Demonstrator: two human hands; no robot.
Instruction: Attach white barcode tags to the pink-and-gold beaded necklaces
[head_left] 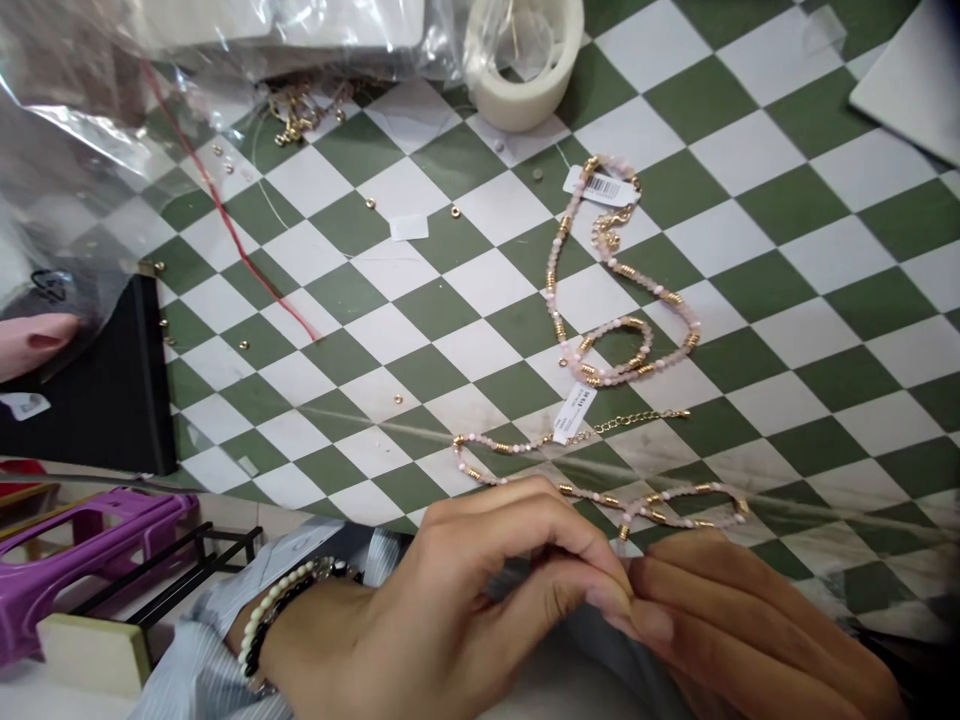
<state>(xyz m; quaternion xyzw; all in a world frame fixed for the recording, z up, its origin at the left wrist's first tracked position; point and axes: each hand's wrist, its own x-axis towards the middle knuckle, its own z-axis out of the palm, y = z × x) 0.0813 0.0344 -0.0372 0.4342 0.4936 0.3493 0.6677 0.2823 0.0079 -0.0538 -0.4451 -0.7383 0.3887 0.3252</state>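
At the bottom centre, my left hand [480, 590], with bracelets [262, 620] on its wrist, has thumb and forefinger pinched together. Its fingertips meet those of my right hand [750, 620], whose fingers are also pressed together. What they pinch is too small or hidden to tell. Just beyond the hands lies a pink and gold beaded necklace [592, 495] with a white tag [574, 412] and a gold chain end. Farther back, another pink and gold beaded necklace [551, 270] lies looped, with a barcode tag [602, 187] at its top.
A tape roll [517, 105] and plastic bags [300, 40] stand at the back. A red cord [225, 215] and loose gold beads [398, 399] lie on the checkered table [750, 240]. Below its left edge are purple stools [97, 550]; a black box [112, 380] sits left.
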